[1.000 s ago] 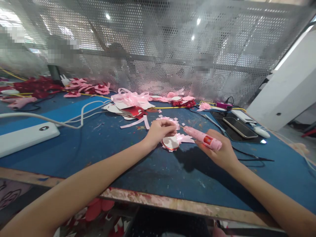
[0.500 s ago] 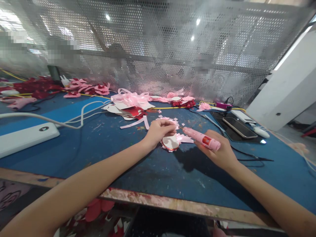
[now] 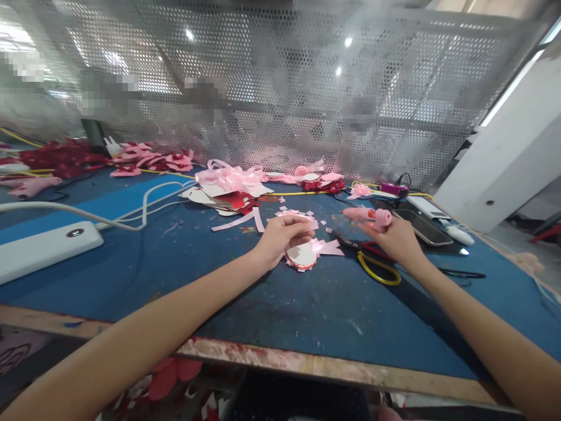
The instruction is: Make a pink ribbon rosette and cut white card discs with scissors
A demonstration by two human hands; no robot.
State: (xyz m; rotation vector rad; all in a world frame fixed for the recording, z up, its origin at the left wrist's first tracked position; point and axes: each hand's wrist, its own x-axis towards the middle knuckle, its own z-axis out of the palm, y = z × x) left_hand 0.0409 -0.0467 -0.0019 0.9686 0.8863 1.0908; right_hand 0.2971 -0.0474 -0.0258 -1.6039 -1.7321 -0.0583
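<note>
My right hand (image 3: 397, 237) grips a pink glue gun (image 3: 368, 216), its tip pointing left above the table. Under and beside that hand lie scissors (image 3: 380, 273) with a yellow handle loop. My left hand (image 3: 287, 234) pinches a small piece of pink ribbon (image 3: 312, 224) between thumb and fingers. Just below the left fingers lies a round white disc (image 3: 301, 256) with a red rim and pink bits around its edge. A pink ribbon tail (image 3: 331, 248) sticks out to its right. Small cut ribbon pieces (image 3: 284, 211) are scattered behind the left hand.
A heap of pink ribbon (image 3: 230, 175) sits on white and red card pieces. A white power strip (image 3: 48, 248) lies at left. On the right are a phone (image 3: 425, 228) and cables. A perforated metal screen (image 3: 280, 88) stands behind the table (image 3: 245, 310).
My right hand has drawn the glue gun away from the left fingers, up and to the right. The yellow-handled scissors have come into sight beneath it. My left hand stays almost in place.
</note>
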